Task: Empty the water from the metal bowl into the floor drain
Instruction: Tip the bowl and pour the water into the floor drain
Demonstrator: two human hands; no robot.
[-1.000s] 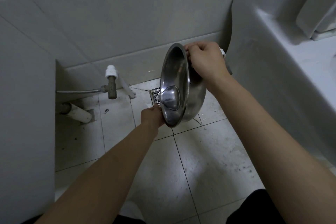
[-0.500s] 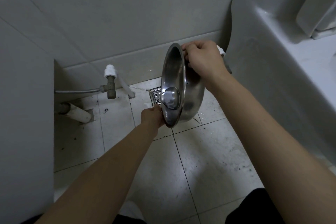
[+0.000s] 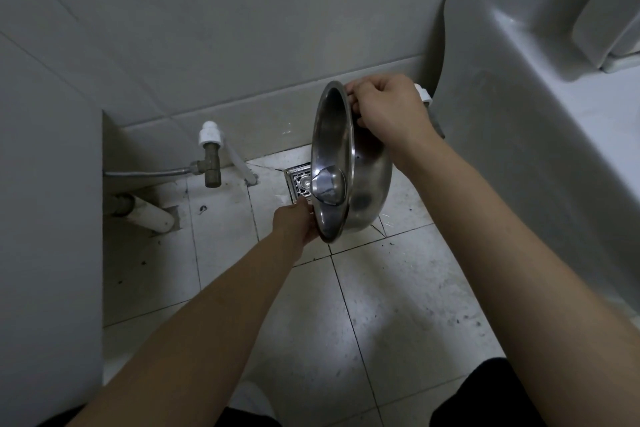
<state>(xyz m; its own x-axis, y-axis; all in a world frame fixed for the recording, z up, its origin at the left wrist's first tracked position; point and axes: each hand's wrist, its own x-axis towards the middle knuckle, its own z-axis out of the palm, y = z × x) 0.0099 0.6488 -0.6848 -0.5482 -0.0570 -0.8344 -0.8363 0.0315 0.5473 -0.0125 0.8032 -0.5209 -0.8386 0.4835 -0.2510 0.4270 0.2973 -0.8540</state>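
The metal bowl (image 3: pixel 367 184) is tipped on its side, almost vertical, with its mouth facing left over the square floor drain (image 3: pixel 298 184). My right hand (image 3: pixel 388 111) grips the bowl's upper rim. My left hand (image 3: pixel 296 222) holds the lower rim from the left. A metal spoon (image 3: pixel 329 189) rests against the inside of the bowl near its lower edge. The bowl hides the right part of the drain. No stream of water is visible.
A brass valve (image 3: pixel 211 163) with a white cap and a flexible hose stands left of the drain. A white pipe (image 3: pixel 149 215) lies on the floor below it. A white toilet base (image 3: pixel 519 149) fills the right side. Dirty white floor tiles (image 3: pixel 381 305) lie beneath my arms.
The bowl has tipped slightly more upright, its mouth now narrower in view. Both hands have kept their grips and hardly moved.
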